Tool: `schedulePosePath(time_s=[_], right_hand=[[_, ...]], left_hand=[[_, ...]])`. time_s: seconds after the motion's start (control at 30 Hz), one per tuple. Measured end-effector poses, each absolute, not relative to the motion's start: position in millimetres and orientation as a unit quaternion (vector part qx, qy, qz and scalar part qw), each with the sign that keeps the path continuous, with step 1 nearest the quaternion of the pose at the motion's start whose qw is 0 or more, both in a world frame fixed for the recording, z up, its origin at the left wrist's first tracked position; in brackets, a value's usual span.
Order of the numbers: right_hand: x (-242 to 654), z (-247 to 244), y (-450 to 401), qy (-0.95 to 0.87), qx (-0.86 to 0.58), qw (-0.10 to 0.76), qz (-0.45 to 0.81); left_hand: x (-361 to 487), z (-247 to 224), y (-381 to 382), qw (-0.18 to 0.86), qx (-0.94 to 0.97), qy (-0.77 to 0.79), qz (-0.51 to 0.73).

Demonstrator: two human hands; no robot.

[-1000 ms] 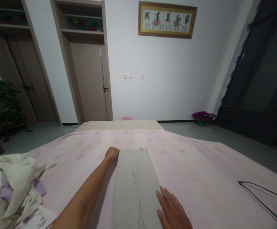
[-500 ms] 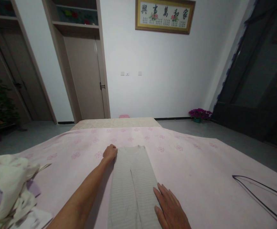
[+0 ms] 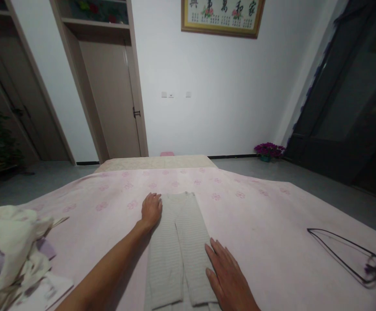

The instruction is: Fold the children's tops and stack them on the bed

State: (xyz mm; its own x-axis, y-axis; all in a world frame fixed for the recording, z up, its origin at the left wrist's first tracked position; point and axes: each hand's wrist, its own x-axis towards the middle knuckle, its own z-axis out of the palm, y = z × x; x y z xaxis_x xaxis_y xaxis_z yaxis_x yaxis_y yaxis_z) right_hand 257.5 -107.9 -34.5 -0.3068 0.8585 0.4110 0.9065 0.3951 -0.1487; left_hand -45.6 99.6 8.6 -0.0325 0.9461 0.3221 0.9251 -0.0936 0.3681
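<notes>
A pale grey, finely striped long-sleeved top (image 3: 167, 259) lies folded into a long narrow strip on the pink flowered bed cover (image 3: 272, 242). Its two sleeves run side by side toward me, with the cuffs near the bottom of the view. My left hand (image 3: 151, 210) rests at the far left corner of the top, fingers stretched out flat. Along the near right edge lies my right hand (image 3: 227, 272), its fingers spread, the tips touching the fabric. Neither hand grips anything.
A heap of cream and lilac clothes (image 3: 13, 255) sits at the left. On the right lies a black clothes hanger (image 3: 340, 255). Beyond the bed are a pink stool (image 3: 167, 153), a potted purple flower (image 3: 269, 150), a door (image 3: 110, 99) and a leafy plant (image 3: 0, 142).
My left hand has gone from closed fingers at the far corner to lying flat on it. The view has tipped downward, showing the cuffs and more of the hanger.
</notes>
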Motion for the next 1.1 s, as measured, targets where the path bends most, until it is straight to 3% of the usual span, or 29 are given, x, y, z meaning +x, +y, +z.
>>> schedulePosePath(time_s=[0.27, 0.43, 0.67, 0.9, 1.0, 1.1], right_hand=[[254, 1, -119, -0.854, -0.49, 0.172, 0.036], [252, 14, -123, -0.853, -0.496, 0.14, 0.078], [249, 13, -126, -0.848, -0.502, 0.155, 0.073], [247, 12, -128, -0.845, -0.505, 0.162, 0.07], [249, 13, -126, -0.836, -0.503, 0.193, 0.107], [253, 12, -122, -0.797, -0.504, 0.292, 0.162]], left_hand=[[-39, -16, -5, -0.005, 0.868, 0.448, 0.214], [-40, -15, -35, 0.029, 0.89, 0.434, 0.135], [-31, -1, -50, 0.015, 0.882, 0.436, 0.178], [-23, 2, -61, 0.062, 0.899, 0.411, 0.137], [-33, 2, -74, 0.103, 0.886, 0.413, 0.186], [-48, 6, -102, 0.132, 0.848, 0.429, 0.28]])
